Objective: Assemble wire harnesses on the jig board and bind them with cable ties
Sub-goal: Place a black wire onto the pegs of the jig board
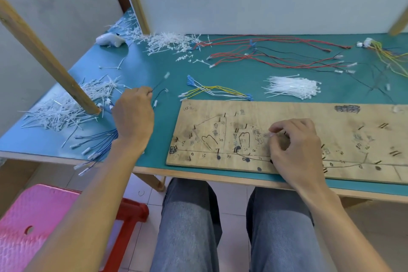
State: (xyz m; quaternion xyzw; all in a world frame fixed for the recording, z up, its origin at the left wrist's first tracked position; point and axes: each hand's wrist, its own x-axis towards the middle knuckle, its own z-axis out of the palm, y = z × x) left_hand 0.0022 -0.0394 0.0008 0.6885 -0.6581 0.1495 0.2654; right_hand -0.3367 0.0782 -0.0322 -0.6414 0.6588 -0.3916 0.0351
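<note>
Left hand [133, 117] reaches out, fingers curled, pinching a black wire [159, 92]. Right hand [295, 148] lies palm down — thumb meeting forefinger.

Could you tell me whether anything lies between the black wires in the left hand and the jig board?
Nothing visible does. The left hand holds the black wires just left of the jig board, with only bare green mat between them. The right hand sits over the board's middle.
</note>
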